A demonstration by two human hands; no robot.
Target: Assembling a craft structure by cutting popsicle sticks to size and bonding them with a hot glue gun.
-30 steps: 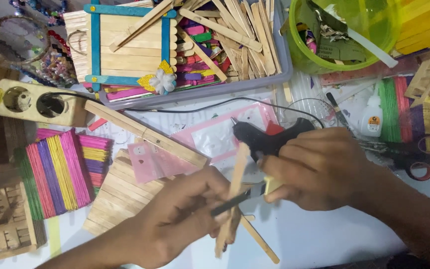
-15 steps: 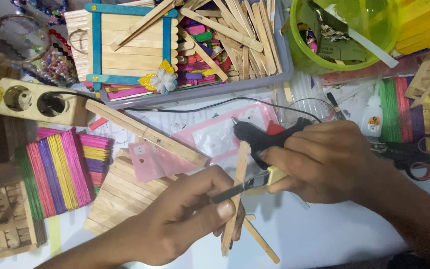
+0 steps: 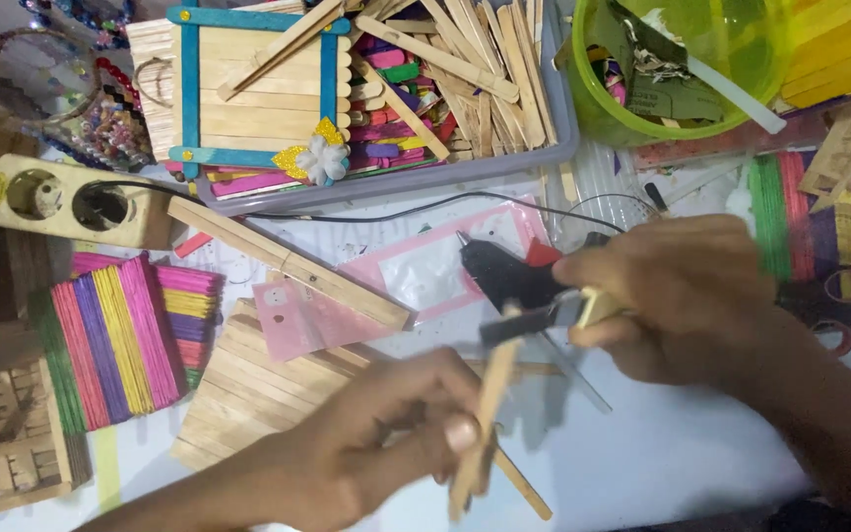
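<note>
At the far left of the table (image 3: 682, 463) lie a wall-socket block (image 3: 71, 200) and a fanned bundle of coloured sticks (image 3: 110, 340); behind them a grey tray (image 3: 386, 182) holds loose craft sticks and a small framed panel. None of these touch the hands.

The left hand (image 3: 376, 443) comes in from the lower left, fingers curled closed around a plain wooden stick (image 3: 480, 433). The stick stands nearly upright in the picture, its long axis running from near the bottom edge up toward the glue gun, leaning slightly right at the top. A second stick crosses beneath it, slanting down to the right; whether the two are already joined cannot be told.

Just right of and above the stick's upper end is the glue gun (image 3: 509, 281), black with a red part, held in the right hand (image 3: 691, 305). That hand is wrapped shut around the gun's grip. The gun's long axis runs roughly level, the nozzle pointing left and a little up, away from the wrist. The gun blurs at its lower part, so the trigger finger is unclear.

The stick's top end sits directly below the gun's body, very near it. The left hand is nearer the stick; the right is nearer the gun. At far right, a green bowl (image 3: 642, 123) and scissors (image 3: 829, 305).
</note>
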